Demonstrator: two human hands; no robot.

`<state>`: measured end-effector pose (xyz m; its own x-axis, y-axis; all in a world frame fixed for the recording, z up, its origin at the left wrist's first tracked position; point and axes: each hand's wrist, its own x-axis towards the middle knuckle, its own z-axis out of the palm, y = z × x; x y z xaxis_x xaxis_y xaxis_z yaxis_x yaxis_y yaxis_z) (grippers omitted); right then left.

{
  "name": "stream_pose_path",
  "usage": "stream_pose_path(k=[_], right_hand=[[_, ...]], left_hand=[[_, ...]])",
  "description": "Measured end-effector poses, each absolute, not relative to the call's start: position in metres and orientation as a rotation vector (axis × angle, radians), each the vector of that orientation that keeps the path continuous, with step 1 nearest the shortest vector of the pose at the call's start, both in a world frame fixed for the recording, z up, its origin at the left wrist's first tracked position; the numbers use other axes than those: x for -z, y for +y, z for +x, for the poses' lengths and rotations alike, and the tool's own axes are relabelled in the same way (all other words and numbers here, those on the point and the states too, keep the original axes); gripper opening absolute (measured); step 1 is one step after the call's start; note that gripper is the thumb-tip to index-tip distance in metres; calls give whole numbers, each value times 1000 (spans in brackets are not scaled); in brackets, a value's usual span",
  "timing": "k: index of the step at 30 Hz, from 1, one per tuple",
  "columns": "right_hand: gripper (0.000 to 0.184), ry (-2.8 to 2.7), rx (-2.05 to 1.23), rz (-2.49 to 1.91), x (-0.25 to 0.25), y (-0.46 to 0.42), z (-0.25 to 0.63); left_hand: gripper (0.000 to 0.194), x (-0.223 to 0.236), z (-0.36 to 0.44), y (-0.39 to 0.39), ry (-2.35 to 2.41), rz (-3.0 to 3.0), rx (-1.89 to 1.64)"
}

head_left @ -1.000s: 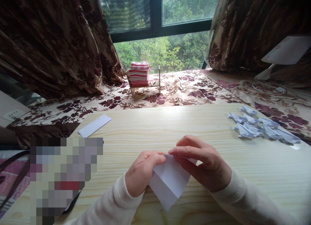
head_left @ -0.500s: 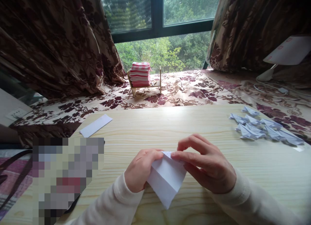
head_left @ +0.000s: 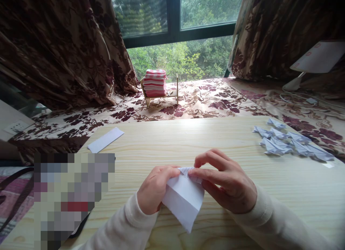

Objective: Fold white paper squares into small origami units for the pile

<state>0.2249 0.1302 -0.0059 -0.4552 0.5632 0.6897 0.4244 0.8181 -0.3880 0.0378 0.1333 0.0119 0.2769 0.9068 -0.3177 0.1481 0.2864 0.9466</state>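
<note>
A white sheet of paper (head_left: 184, 199), creased lengthwise, is held above the light wooden table (head_left: 151, 142), one corner pointing down toward me. My left hand (head_left: 155, 187) pinches its upper left edge, thumb on top and the other fingers hidden beneath. At the upper right edge, my right hand (head_left: 226, 181) presses a small turned-over flap between thumb and fingers, its index finger arched. Faint print shows on the flap. Several folded white paper pieces (head_left: 277, 142) lie together on the table's right side.
A white paper strip (head_left: 105, 139) lies at the table's back left, with a blurred-out object (head_left: 78, 196) in front of it. Beyond the table, a small rack (head_left: 172, 93) holds folded red-and-white cloths (head_left: 155, 83). A lamp (head_left: 318, 57) stands back right.
The upper edge is folded over further, so more of the printed flap shows. The paper's lower corner has swung slightly right. Both hands keep their hold.
</note>
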Motion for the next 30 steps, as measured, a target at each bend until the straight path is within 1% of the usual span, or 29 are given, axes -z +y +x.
stream_pose_path(k=[3, 7, 13, 16, 18, 21, 23, 26, 30], right_hand=[[30, -2110, -204, -735, 6, 130, 225], [31, -2108, -219, -738, 5, 130, 224], [31, -2109, -262, -716, 5, 130, 224], [32, -2102, -294, -731, 6, 130, 224], [34, -2074, -349, -757, 5, 129, 225], [36, -1954, -516, -830, 2, 128, 226], [31, -1861, -614, -898, 2, 127, 226], [20, -1796, -673, -1014, 7, 128, 224], [22, -1792, -805, -1070, 17, 130, 218]], left_hand=[[23, -15, 38, 134, 1108, 1044, -653], [21, -14, 37, 135, 1054, 1021, -658], [33, -8, 36, 134, 1028, 1038, -649], [33, -8, 37, 134, 1061, 1061, -648], [33, -9, 38, 133, 1085, 1095, -659], [34, -10, 39, 131, 1126, 1184, -683], [35, -11, 40, 130, 1151, 1257, -698], [34, -13, 42, 128, 1155, 1353, -718], [34, -15, 45, 126, 1139, 1428, -725]])
